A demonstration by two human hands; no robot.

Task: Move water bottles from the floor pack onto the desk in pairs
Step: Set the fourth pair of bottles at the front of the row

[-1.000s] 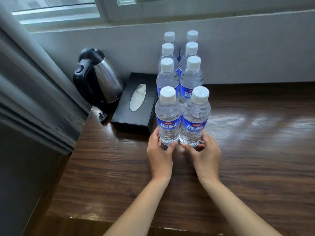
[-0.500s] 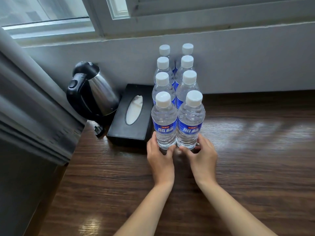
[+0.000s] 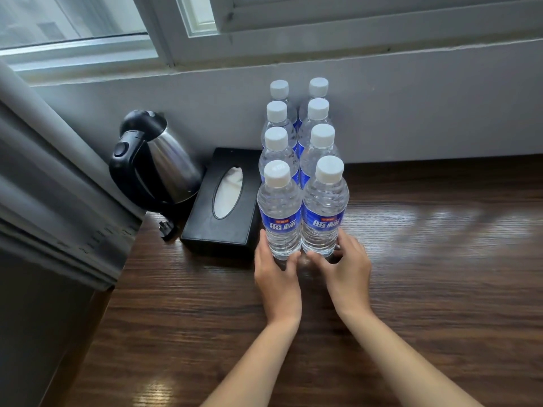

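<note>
From my seat at the remote feed I see both hands low on the dark wooden desk [image 3: 440, 304], each wrapped around the base of one upright bottle. My left hand [image 3: 277, 277] grasps the front left bottle [image 3: 279, 212], thumb curling across its near side and fingers reaching around the far left. My right hand [image 3: 346, 274] grasps the front right bottle [image 3: 324, 210] the same way, mirrored, with its fingers around the outer right side. The two held bottles stand on the desk side by side, touching or very nearly so (I cannot tell which from this angle), blue labels facing me and white caps on.

Directly beyond my grip, away from me, six more bottles [image 3: 318, 142] stand in three pairs, lined up behind the held pair and running back to the grey wall [image 3: 426, 107] under the window [image 3: 88, 22]. The nearest of those pairs sits just behind the bottles I hold.

To the left of my left hand, just beside the front left bottle, lies a black tissue box [image 3: 226, 201] with an oval opening. Further left of that stands a steel kettle [image 3: 158, 160] with a black handle, close to the grey curtain [image 3: 53, 186] at the desk's left edge.
</note>
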